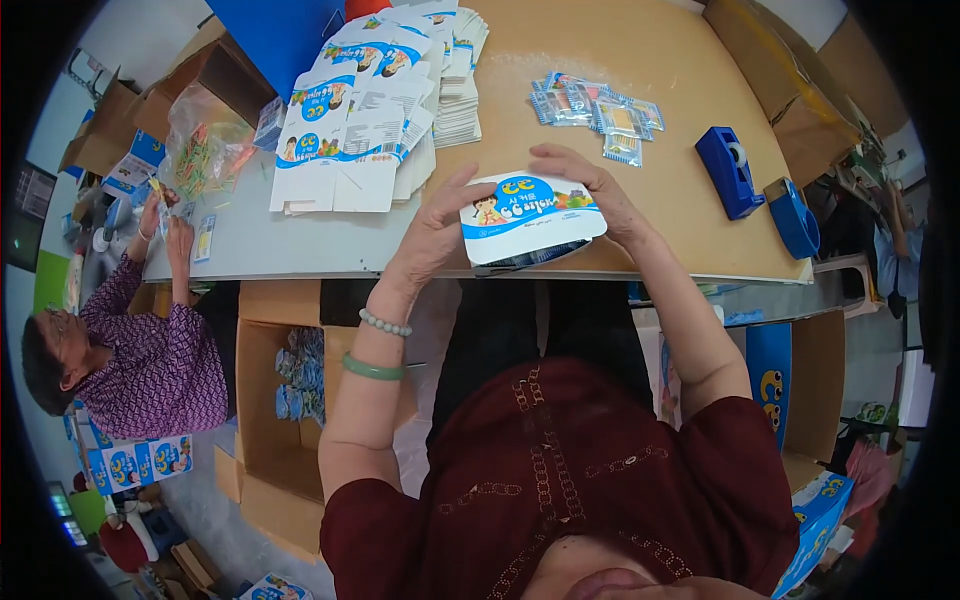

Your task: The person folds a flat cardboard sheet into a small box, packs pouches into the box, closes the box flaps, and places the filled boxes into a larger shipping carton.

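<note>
We are noting the left hand and right hand holding one erected, apparently filled carton at the tabletop's near edge, its near end unclosed, flat blanks and loose sachets remaining.

Box, 1 o'clock: white, blue wave, multicoloured print. Shirt, 6 o'clock: maroon, gold chain pattern. Bangle, 8 o'clock: jade green. Co-worker's top, 9 o'clock: purple, pale repeating pattern.

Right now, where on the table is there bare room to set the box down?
The table is bare between the right hand and the nearer tape dispenser, and in a narrower strip between the carton stack and the packets. The left side is crowded with that stack.
</note>
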`<action>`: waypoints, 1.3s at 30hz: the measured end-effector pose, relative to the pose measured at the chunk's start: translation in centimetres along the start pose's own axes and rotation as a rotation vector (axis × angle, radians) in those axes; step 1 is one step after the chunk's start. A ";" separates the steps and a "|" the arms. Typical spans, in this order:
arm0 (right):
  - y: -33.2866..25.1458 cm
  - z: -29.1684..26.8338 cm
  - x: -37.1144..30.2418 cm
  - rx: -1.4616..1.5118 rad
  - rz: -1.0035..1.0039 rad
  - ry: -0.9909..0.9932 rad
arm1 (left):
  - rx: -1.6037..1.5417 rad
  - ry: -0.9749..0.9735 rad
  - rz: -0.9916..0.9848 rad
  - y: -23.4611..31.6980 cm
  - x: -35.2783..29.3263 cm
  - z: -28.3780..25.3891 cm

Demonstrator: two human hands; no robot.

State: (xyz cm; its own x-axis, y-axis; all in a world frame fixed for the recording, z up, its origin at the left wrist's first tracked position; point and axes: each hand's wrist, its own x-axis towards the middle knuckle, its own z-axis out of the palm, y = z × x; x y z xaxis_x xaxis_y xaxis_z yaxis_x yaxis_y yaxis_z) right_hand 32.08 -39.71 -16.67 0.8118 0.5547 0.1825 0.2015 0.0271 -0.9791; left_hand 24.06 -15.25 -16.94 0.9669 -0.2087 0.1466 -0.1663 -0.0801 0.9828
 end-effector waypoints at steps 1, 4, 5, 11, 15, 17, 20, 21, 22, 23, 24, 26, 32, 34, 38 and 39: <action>-0.1 0.1 -0.4 -0.060 -0.008 -0.009 | 0.026 0.030 -0.005 0.0 -0.2 0.3; -0.2 -0.4 -1.8 -0.035 0.010 -0.045 | 0.257 0.008 0.068 0.3 -0.2 0.2; -0.2 -0.5 -2.0 -0.023 0.016 -0.062 | 0.468 -0.041 0.145 0.4 -0.2 -0.3; -0.1 -0.8 -2.1 -0.187 -0.061 -0.129 | 0.843 -0.237 0.179 3.6 -1.3 -0.6; -0.5 -0.5 -2.7 0.059 0.075 -0.129 | 0.911 -0.288 0.112 7.0 -2.9 1.4; -0.6 -1.1 -2.9 -0.145 -0.001 -0.193 | 1.072 -0.176 0.249 6.2 -3.1 2.5; -3.8 -2.4 -3.4 -0.627 -0.058 -0.349 | 1.200 -0.091 0.263 6.6 -3.1 4.6; -4.8 -2.6 -3.4 -0.868 -0.090 -0.425 | 1.252 -0.069 0.219 6.9 -3.0 5.3; -5.7 -2.5 -3.6 -0.869 -0.087 -0.427 | 1.303 -0.048 0.182 7.1 -2.8 5.9; -6.6 -2.1 -4.0 -0.896 -0.081 -0.422 | 1.301 -0.048 0.182 6.7 -2.7 6.3; -7.5 -1.7 -4.6 -0.929 -0.073 -0.410 | 1.312 0.006 0.214 6.0 -2.5 6.8; -8.2 -0.8 -5.2 -0.971 -0.065 -0.390 | 1.333 0.118 0.282 4.7 -2.2 7.5; -5.3 1.5 -5.0 -1.247 -0.288 -0.272 | 1.378 0.052 0.368 4.6 -2.3 6.8; -4.7 1.5 -5.4 -1.203 -0.295 -0.265 | 1.384 0.013 0.381 4.4 -2.2 6.1; -3.8 1.8 -5.9 -1.194 -0.356 -0.226 | 1.209 0.017 0.365 3.4 -2.1 5.6; -3.7 1.8 -5.8 -1.204 -0.353 -0.219 | 1.210 0.016 0.341 3.3 -2.3 5.6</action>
State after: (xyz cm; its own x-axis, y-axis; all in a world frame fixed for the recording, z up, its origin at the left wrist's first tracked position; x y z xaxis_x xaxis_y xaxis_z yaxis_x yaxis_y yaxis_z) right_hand 25.69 -41.55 -14.29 0.5289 0.7999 0.2837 0.8485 -0.5045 -0.1596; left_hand 20.19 -20.50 -14.69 0.8410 -0.3835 0.3816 -0.4700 -0.8672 0.1643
